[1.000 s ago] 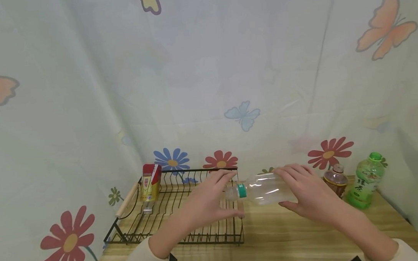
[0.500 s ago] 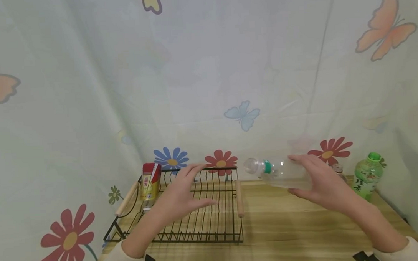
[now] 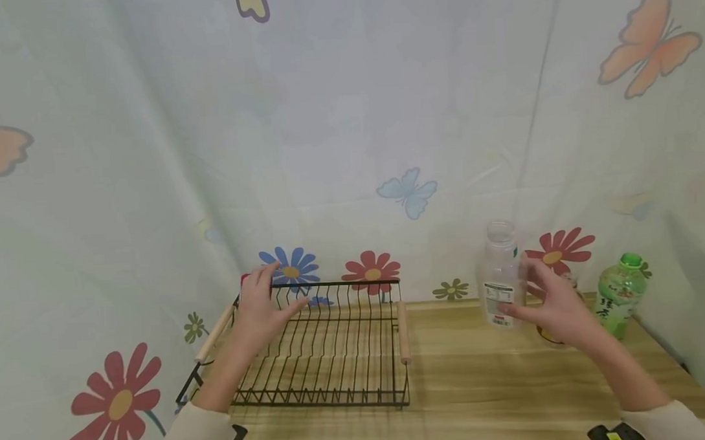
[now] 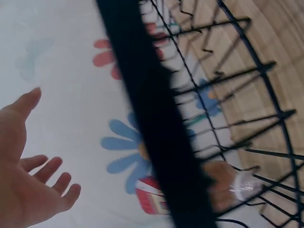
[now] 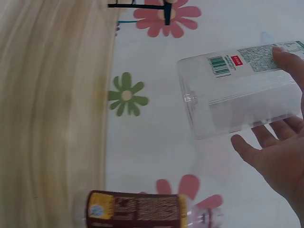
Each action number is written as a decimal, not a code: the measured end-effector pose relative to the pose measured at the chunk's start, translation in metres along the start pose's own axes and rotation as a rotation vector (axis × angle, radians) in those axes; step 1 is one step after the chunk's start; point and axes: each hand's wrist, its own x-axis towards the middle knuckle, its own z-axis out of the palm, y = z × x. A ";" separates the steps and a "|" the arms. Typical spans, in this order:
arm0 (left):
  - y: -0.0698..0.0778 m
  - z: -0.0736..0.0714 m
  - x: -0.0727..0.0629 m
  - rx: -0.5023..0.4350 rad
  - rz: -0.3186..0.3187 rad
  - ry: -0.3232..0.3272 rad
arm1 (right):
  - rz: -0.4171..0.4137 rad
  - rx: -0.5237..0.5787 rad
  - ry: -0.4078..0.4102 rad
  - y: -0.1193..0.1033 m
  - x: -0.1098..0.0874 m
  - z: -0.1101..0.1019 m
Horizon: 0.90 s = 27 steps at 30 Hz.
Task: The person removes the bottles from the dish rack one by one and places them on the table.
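Observation:
My right hand (image 3: pixel 556 303) grips a clear plastic bottle (image 3: pixel 500 266) round its side, above the wooden table. The bottle stands upright with its uncapped mouth at the top. In the right wrist view its barcode label (image 5: pixel 228 64) shows, and the thumb lies along the label side. My left hand (image 3: pixel 261 310) is over the left part of a black wire dish rack (image 3: pixel 335 402), fingers spread and holding nothing. Behind that hand is a red and yellow container (image 4: pixel 149 195) at the rack's left end, mostly hidden in the head view.
A green bottle (image 3: pixel 622 295) stands at the table's right end. Beside it, a brown-labelled bottle (image 5: pixel 137 209) is mostly hidden behind my right hand in the head view. The rack has a wooden handle (image 3: pixel 404 331) at its right side. A flowered curtain (image 3: pixel 325 117) hangs behind.
My right hand has carried the clear bottle rightward and turned it from lying sideways to upright. My left hand has moved away from the bottle, leftward over the rack.

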 end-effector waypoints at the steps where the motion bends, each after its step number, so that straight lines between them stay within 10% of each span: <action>1: -0.007 0.001 0.000 0.006 -0.026 0.025 | 0.004 0.010 0.007 0.006 0.000 0.001; 11: -0.054 0.005 -0.011 0.009 -0.294 0.198 | 0.125 0.052 0.029 0.056 -0.005 0.012; 27: -0.084 0.025 -0.018 -0.012 -0.473 0.019 | 0.255 0.041 0.022 0.095 -0.013 0.021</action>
